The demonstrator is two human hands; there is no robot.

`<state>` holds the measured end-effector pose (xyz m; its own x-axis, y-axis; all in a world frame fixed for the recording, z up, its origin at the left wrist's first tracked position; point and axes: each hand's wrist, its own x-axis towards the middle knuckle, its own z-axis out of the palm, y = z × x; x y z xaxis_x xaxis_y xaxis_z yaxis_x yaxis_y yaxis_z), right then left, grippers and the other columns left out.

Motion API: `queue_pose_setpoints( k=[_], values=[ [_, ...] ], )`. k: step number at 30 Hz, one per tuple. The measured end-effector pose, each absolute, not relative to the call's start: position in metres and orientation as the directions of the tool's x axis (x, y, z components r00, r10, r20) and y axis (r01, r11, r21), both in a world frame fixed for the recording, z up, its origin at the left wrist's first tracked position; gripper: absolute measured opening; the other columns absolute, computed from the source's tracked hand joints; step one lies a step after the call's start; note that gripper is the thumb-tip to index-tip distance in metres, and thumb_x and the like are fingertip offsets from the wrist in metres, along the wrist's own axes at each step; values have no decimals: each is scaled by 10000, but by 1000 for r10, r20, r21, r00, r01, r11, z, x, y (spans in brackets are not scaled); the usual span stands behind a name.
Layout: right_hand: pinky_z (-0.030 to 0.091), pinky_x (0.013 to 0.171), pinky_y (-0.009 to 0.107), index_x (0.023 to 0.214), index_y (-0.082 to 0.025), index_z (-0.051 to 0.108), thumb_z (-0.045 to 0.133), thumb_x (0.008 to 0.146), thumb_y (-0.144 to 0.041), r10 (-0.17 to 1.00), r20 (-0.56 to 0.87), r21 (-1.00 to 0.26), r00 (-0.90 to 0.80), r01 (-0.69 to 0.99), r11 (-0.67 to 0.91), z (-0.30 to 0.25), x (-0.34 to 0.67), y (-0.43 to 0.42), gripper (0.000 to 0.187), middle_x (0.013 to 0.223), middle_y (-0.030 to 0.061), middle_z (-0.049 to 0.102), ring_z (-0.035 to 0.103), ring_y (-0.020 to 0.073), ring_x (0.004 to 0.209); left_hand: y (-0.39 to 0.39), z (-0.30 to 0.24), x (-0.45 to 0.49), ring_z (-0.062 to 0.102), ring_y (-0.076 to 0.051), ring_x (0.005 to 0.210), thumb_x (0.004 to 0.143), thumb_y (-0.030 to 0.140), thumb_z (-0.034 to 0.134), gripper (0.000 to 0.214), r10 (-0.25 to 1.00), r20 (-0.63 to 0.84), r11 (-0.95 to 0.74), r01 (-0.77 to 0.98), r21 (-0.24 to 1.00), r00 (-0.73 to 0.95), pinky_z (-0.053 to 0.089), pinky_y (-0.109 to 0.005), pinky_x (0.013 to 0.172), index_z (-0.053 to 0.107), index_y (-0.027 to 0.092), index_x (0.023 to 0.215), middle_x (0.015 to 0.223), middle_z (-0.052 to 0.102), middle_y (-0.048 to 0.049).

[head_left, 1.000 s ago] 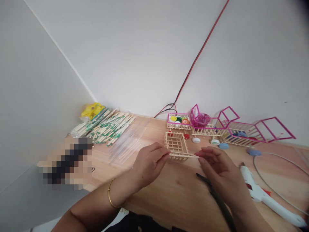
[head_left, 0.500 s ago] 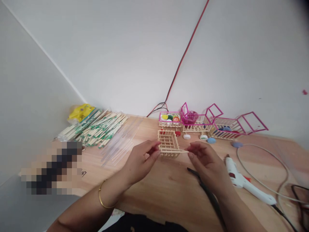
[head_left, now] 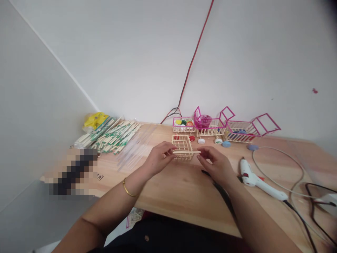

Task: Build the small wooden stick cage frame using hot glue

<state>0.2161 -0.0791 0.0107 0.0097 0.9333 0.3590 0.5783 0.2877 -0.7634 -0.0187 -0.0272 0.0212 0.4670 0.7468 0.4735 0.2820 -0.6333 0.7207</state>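
Note:
A thin pale wooden stick (head_left: pixel 187 152) lies level between my two hands, over the near side of a small basket frame (head_left: pixel 190 143) built of similar sticks. Its left end is pinched by my left hand (head_left: pixel 161 157), thumb and fingers together. At the other end, the fingertips of my right hand (head_left: pixel 214 163) close on the stick. Whether the stick rests on the frame's near rim or hovers just above it, I cannot tell.
Pink-trimmed stick carts (head_left: pixel 210 130) with bottle-cap wheels line the wall. A white glue gun (head_left: pixel 263 184) and its cord lie right. A black strip (head_left: pixel 219 189) passes under my right arm. Green-marked wrapped chopsticks (head_left: pixel 118 137) and clear plastic sticks (head_left: pixel 135 149) lie left.
The view has shifted, so the table's contents sit a little higher in the picture. Both hands still hold the stick at the near side of the basket frame.

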Motion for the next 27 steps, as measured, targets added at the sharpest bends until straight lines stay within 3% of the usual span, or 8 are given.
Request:
queue_pose_setpoints(
  k=[12, 27],
  values=[
    [516, 715, 356, 960, -214, 634, 520, 867, -392, 858, 513, -680, -17, 603, 418, 13, 206, -79, 231, 852, 64, 660, 625, 196, 752, -24, 16, -17, 660, -146, 820, 854, 288, 597, 175, 666, 593, -740, 306, 599, 452, 527, -275, 764, 686, 154, 924, 889, 715, -80],
    [489, 720, 355, 855, -224, 645, 531, 849, -331, 864, 503, -660, -29, 632, 406, 17, 203, -77, 157, 819, 58, 685, 626, 209, 755, -21, 15, -19, 654, -160, 830, 869, 295, 576, 182, 620, 623, -783, 324, 531, 477, 513, -295, 778, 692, 160, 908, 879, 715, -85]
  ],
)
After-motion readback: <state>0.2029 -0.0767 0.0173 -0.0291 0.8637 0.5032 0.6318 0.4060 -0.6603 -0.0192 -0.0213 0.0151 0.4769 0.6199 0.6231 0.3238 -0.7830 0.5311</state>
